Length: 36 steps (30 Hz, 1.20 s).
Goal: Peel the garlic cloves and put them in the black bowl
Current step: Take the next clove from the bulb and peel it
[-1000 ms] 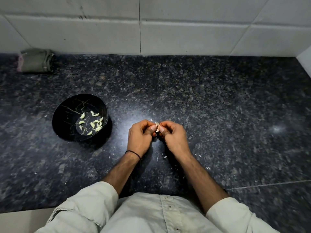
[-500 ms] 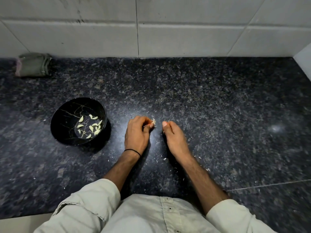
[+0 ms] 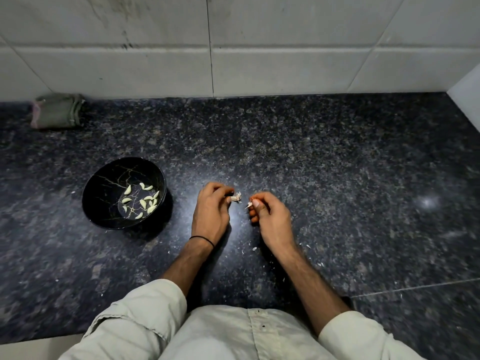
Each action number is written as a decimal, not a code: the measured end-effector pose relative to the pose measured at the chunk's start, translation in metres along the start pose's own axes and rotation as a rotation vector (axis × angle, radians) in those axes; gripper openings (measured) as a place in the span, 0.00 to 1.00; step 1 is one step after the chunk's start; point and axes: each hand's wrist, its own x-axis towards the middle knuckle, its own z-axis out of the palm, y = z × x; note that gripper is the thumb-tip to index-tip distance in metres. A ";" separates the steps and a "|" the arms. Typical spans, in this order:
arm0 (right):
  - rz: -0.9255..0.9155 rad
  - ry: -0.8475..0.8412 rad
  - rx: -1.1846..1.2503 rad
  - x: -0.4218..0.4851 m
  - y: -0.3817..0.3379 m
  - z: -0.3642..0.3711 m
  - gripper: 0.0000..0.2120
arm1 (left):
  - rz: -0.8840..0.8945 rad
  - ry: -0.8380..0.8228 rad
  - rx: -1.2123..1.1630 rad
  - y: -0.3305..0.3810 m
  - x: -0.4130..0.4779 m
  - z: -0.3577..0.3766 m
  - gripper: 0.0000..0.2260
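our left hand pinches a garlic clove, papery skin flaring at its tip. our right hand, just beside it and not touching, pinches a pale sliver. we see skin flakes scattered on the granite counter near the wrists. left of the hands stands the black bowl, holding peeled cloves. a green cloth lies against the tiled wall.

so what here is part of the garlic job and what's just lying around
In the job: black bowl, peeled cloves in it, garlic clove pinched by left hand, pale sliver pinched by right hand.
Lying about: folded green cloth, skin scraps on the counter.
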 end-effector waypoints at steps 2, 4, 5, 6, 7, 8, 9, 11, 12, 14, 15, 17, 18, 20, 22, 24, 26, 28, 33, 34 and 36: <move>0.006 -0.003 0.065 -0.002 0.000 0.000 0.09 | -0.024 0.038 -0.069 0.001 -0.002 -0.005 0.12; 0.022 -0.005 0.133 -0.004 0.000 0.000 0.09 | -0.038 0.092 -0.131 0.007 -0.006 -0.014 0.13; 0.038 -0.003 0.165 -0.005 -0.001 -0.001 0.09 | -0.052 0.107 -0.170 0.009 -0.008 -0.018 0.12; 0.058 -0.004 0.198 -0.006 -0.002 -0.001 0.08 | -0.079 0.103 -0.220 0.012 -0.012 -0.020 0.12; 0.079 -0.007 0.234 -0.008 -0.004 -0.001 0.08 | -0.122 0.068 -0.289 0.014 -0.016 -0.020 0.10; 0.094 -0.012 0.270 -0.009 -0.006 0.000 0.07 | -0.178 0.010 -0.384 0.016 -0.020 -0.018 0.09; 0.100 -0.015 0.298 -0.010 -0.007 0.000 0.06 | -0.247 -0.047 -0.485 0.018 -0.023 -0.016 0.08; 0.080 -0.014 0.302 -0.012 -0.009 0.001 0.05 | -0.318 -0.109 -0.641 0.024 -0.030 -0.011 0.07; 0.069 -0.012 0.292 -0.013 -0.009 0.002 0.04 | -0.323 -0.106 -0.688 0.029 -0.032 -0.009 0.06; 0.072 -0.010 0.288 -0.017 -0.008 0.003 0.04 | -0.331 -0.084 -0.739 0.036 -0.035 -0.007 0.05; 0.084 -0.013 0.297 -0.018 -0.008 0.003 0.05 | -0.352 -0.083 -0.752 0.037 -0.036 -0.006 0.05; 0.101 -0.028 0.312 -0.021 -0.008 0.003 0.06 | -0.422 -0.081 -0.808 0.037 -0.038 -0.006 0.05; 0.102 -0.045 0.313 -0.023 -0.008 0.002 0.07 | -0.465 -0.082 -0.851 0.035 -0.038 -0.006 0.05; 0.093 -0.090 0.279 -0.023 -0.008 -0.002 0.08 | -0.508 -0.087 -0.882 0.030 -0.038 -0.006 0.06; 0.082 -0.128 0.218 -0.024 -0.007 -0.006 0.07 | -0.515 -0.097 -0.866 0.030 -0.038 -0.007 0.07; 0.052 -0.150 0.165 -0.025 -0.004 -0.010 0.07 | -0.521 -0.111 -0.844 0.032 -0.037 -0.007 0.06; -0.010 -0.161 0.096 -0.026 -0.002 -0.013 0.07 | -0.528 -0.130 -0.834 0.033 -0.037 -0.006 0.05; -0.060 -0.174 0.043 -0.025 -0.001 -0.017 0.07 | -0.540 -0.139 -0.837 0.034 -0.037 -0.007 0.05; -0.087 -0.222 -0.037 -0.022 -0.006 -0.026 0.07 | -0.538 -0.146 -0.803 0.037 -0.035 -0.009 0.04; -0.096 -0.227 -0.059 -0.022 -0.008 -0.028 0.07 | -0.533 -0.148 -0.792 0.038 -0.035 -0.009 0.04; -0.108 -0.229 -0.083 -0.022 -0.012 -0.031 0.06 | -0.520 -0.150 -0.768 0.040 -0.034 -0.010 0.05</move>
